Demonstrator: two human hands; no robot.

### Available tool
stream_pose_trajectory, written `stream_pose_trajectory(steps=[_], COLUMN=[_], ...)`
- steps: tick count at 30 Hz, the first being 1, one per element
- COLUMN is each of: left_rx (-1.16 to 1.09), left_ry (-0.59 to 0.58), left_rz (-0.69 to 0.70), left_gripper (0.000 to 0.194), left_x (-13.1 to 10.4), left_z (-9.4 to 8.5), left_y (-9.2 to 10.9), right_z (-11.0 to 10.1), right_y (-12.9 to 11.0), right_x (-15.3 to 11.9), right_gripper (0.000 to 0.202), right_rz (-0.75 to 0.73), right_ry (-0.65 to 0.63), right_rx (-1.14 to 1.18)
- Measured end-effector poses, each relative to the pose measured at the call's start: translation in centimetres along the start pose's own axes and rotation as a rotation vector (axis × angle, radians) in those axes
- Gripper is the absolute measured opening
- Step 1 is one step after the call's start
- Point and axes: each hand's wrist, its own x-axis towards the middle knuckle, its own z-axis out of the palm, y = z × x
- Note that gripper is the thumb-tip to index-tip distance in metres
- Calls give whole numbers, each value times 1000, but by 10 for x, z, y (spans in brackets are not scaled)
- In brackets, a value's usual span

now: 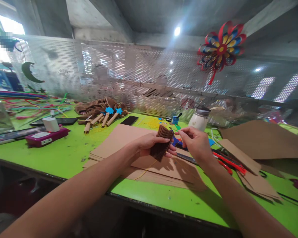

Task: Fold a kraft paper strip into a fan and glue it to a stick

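My left hand [151, 143] grips a pleated stack of dark brown paper [161, 145], thumb across its front and fingers behind. A thin yellow string [147, 170] trails from below the paper onto a pile of light brown paper sheets [111, 143]. Just right of the pleats, my right hand [195, 140] is closed in a pinch, with what looks like the string's other part at its fingertips. Beneath the hands lie scissors [186, 158] with their blades partly showing.
Red-handled tools [228, 162] and brown paper pieces [259, 185] lie to the right. Behind stand a white bottle [199, 119] and a small blue jar [175, 119]. Finished-looking brown paper crafts [106, 114], a phone [129, 120] and a purple power block [47, 135] sit leftward. A perforated screen [139, 69] edges the table.
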Motion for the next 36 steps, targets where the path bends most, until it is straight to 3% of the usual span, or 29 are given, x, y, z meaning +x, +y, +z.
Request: stream_pose_trajectory(steps=[6,12,21,24,31,36], left_rx=[17,54,117,178,485,691], left_ry=[61,-51,-198,-156,10,113], left_rz=[-42,-168,-289,-323,-251,-197], left_gripper=[15,23,26,24,20,16], left_x=[-2,-4,-8,-8,-7,-9], left_z=[5,5,5,4,1,7], left_y=[1,-1,-8,-7,-2,6], right_z=[-1,-4,-9,-11,-5,-3], right_y=[-1,0,1,-3,1,5], right_x=[1,1,1,0,-1,-3], right_gripper=[24,25,29,26,14,13], right_rz=[27,-58,-16,46,304,430], right_ry=[-13,-72,-497,-609,-516,-591], right_rx=[18,20,77,80,153,216])
